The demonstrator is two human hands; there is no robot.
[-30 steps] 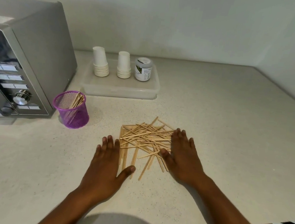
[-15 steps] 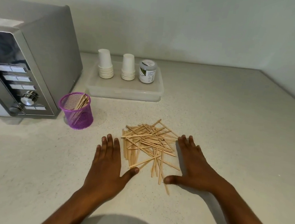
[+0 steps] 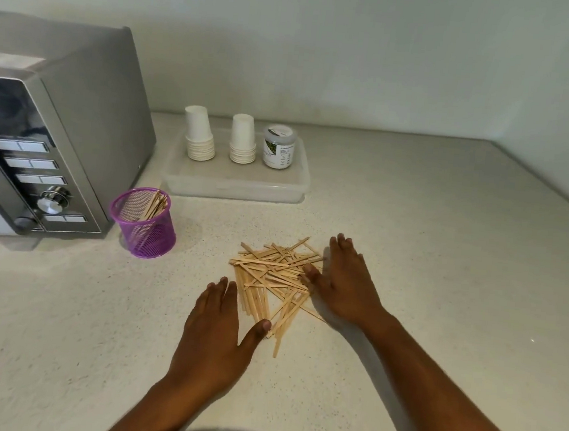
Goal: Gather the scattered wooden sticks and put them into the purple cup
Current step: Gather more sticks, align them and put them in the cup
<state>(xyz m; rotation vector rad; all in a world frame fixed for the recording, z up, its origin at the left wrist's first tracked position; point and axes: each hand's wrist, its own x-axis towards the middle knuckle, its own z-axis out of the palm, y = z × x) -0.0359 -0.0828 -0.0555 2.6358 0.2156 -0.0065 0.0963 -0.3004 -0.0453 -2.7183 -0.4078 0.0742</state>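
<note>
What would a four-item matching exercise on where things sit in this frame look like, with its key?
Things:
1. purple cup
2. jar
3. loose sticks
4. right hand

Places:
A. on the tray, right of the paper cups
B. flat against the pile's right edge
C. beside the microwave, a few sticks inside
D. on the counter between both hands

Pairs: 1-C, 2-A, 3-D, 4-B
</note>
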